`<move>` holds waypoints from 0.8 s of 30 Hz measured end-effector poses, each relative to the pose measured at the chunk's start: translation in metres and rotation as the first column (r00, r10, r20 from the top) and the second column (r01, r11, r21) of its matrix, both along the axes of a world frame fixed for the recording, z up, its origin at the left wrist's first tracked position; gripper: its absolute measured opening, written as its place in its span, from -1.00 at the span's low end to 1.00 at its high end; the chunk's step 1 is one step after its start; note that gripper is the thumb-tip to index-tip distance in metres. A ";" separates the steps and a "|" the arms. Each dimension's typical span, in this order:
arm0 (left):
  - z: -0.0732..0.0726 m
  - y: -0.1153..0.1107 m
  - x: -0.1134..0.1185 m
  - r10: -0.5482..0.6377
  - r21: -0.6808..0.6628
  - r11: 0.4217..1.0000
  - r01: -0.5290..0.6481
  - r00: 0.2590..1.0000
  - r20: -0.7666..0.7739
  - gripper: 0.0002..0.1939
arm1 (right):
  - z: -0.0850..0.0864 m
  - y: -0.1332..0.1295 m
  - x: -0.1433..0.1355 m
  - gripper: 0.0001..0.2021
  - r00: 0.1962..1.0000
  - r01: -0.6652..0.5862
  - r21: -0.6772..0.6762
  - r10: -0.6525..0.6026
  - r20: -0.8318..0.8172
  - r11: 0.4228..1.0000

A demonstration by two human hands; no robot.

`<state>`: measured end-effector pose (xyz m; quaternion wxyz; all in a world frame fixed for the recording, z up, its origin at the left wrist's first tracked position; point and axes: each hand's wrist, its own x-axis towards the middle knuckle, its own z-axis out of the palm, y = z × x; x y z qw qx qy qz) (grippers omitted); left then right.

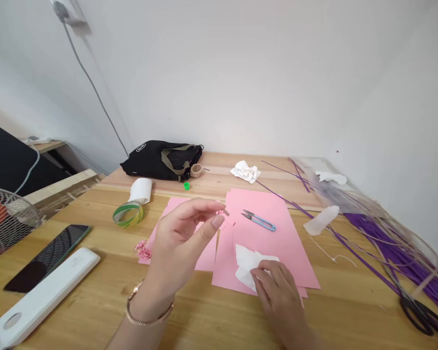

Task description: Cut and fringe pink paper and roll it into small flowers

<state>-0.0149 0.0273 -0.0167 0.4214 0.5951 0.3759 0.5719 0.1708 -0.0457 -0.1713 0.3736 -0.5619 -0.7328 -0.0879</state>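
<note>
My left hand (186,238) is raised over the pink paper, thumb and forefinger pinching a small, knobbly pink piece (220,212). Its exact kind is too small to make out. On the right, my right hand (279,287) has its fingers closed at the edge of a crumpled white tissue (245,260), which lies on the pink sheets (295,243). Blue-handled thread snips (261,222) rest on the same sheets, just beyond the tissue. A bunch of small pink pieces (143,250) sits left of my left wrist, partly on another pink sheet (205,255).
To the left are a roll of tape (140,216), a white tissue roll (141,189), a phone (47,257) and a white power strip (47,296). A black bag (156,159) stands at the back. Purple strips (394,243) and black scissors (419,313) occupy the right side.
</note>
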 end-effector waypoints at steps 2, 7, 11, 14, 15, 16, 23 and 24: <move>0.000 0.000 -0.001 -0.009 0.010 1.000 0.009 1.000 -0.020 -0.89 | 0.001 0.000 0.000 -0.84 0.999 -0.046 -0.102 0.046 -0.001 0.994; -0.002 0.002 -0.004 -0.014 0.061 0.998 0.019 0.997 -0.082 -0.90 | 0.012 0.004 0.006 -0.73 0.974 -0.204 -0.332 0.156 -0.165 0.921; -0.002 0.003 -0.008 -0.037 0.140 0.988 0.058 0.989 -0.145 -0.88 | 0.060 0.013 0.005 -0.78 0.956 -0.214 -0.372 0.115 -0.271 0.903; -0.001 0.003 -0.010 -0.066 0.207 0.973 0.106 0.979 -0.193 -0.86 | 0.117 0.020 -0.004 -0.84 0.939 -0.215 -0.251 0.130 -0.317 0.944; -0.001 0.003 -0.010 -0.077 0.223 0.967 0.124 0.975 -0.206 -0.86 | 0.135 0.021 -0.009 -0.86 0.934 -0.208 -0.167 0.145 -0.328 0.964; -0.001 0.003 -0.010 -0.090 0.235 0.962 0.141 0.972 -0.217 -0.85 | 0.150 0.023 -0.014 -0.87 0.928 -0.190 -0.091 0.149 -0.342 0.977; 0.004 0.001 -0.012 -0.085 0.257 0.955 0.150 0.965 -0.248 -0.83 | 0.172 0.032 -0.040 -0.87 0.907 -0.208 -0.077 0.163 -0.387 0.975; 0.004 0.000 -0.013 -0.079 0.251 0.957 0.143 0.965 -0.250 -0.83 | 0.170 0.033 -0.039 -0.87 0.907 -0.227 -0.088 0.177 -0.383 0.970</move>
